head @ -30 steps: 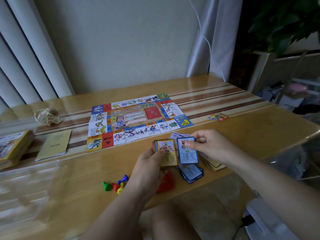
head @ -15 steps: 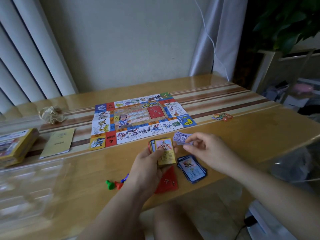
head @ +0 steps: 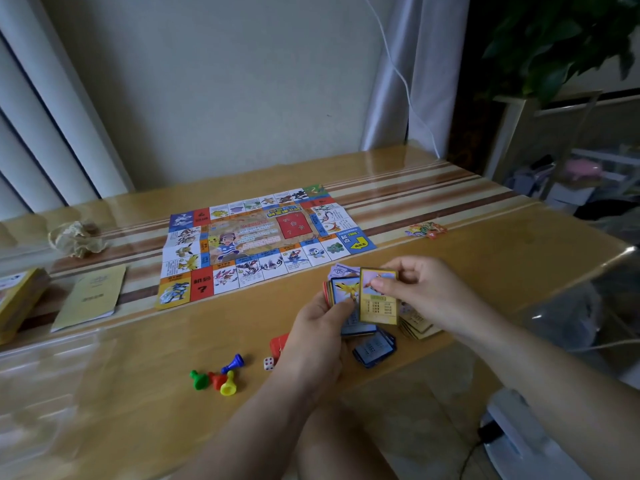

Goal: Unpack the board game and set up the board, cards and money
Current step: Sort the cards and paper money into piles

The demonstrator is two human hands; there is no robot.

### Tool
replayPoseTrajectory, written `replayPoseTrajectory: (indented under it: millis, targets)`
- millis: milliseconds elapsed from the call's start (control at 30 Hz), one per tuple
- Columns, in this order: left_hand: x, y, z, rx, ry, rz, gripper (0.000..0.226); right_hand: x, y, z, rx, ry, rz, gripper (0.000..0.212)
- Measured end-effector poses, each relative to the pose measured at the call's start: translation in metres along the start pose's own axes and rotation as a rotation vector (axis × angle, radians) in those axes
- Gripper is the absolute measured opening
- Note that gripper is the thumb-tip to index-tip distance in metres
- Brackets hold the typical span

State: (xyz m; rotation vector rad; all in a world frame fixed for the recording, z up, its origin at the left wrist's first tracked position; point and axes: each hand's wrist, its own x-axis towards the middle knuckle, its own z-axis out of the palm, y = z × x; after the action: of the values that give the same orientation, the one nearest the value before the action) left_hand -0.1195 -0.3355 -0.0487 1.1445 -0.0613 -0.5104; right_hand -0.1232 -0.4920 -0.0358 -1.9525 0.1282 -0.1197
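The colourful game board [head: 263, 240] lies unfolded flat on the wooden table [head: 138, 341]. My left hand [head: 317, 336] grips a stack of cards [head: 341, 289], a blue-bordered one on top. My right hand [head: 420, 289] pinches a single yellow-bordered card [head: 377, 306] just right of that stack. A blue card pile [head: 375, 349] and a yellow card pile [head: 417, 323] lie on the table under my hands. Purple paper money [head: 341, 270] peeks out behind the stack. A red card pile [head: 278, 342] sits partly hidden by my left wrist.
Several coloured pawns [head: 218, 375] and a white die [head: 268, 363] lie near the front edge. A yellow booklet [head: 91, 296] and the game box [head: 15, 299] are at the left, crumpled paper [head: 76, 239] behind them. Small cards [head: 426, 230] lie at the right.
The blue card my right hand held a second ago has landed on the blue pile. My right hand now pinches a yellow card off the stack.
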Motion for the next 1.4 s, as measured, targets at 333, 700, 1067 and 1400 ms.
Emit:
replayPoseTrajectory:
  millis: [333,700,1067,1400]
  targets:
    - [0.005,0.010,-0.008,-0.273,0.099,0.003,0.020,0.015,0.028,-0.034,-0.568,-0.071,0.010,0.014]
    - [0.005,0.010,-0.014,-0.249,0.063,-0.035,0.019,0.010,0.019,-0.017,-0.599,0.178,-0.236,0.015]
    - [-0.001,0.012,-0.024,-0.137,0.080,-0.055,0.016,0.011,-0.008,0.019,-0.194,0.003,-0.129,0.012]
    - [-0.002,0.022,-0.047,-0.262,0.129,-0.048,0.022,0.008,0.012,0.020,-0.558,-0.214,-0.111,0.018]
